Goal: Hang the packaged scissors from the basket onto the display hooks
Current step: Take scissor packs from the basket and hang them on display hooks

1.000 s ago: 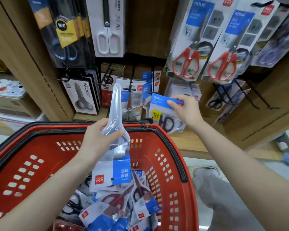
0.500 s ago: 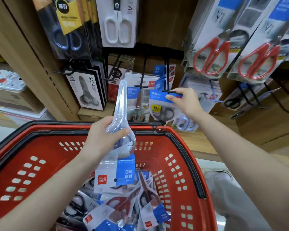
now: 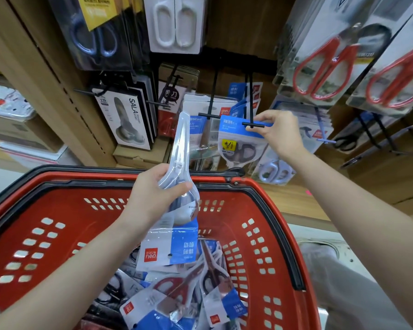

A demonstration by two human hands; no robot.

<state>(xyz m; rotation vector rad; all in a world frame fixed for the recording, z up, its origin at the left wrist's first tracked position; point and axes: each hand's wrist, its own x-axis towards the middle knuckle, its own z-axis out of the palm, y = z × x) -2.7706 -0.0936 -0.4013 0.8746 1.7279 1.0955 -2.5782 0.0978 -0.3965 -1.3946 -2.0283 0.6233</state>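
Left hand grips a clear scissors pack round its middle. The pack is upside down, its blue header hanging below the fist over the red basket. More packs lie loose beneath. Further right, the right hand pinches the blue header of a second pack at the tip of a black hook; cannot tell if it is threaded. The packs look light and floppy, with slick film. The stiffer header near the hole is likely the best hold.
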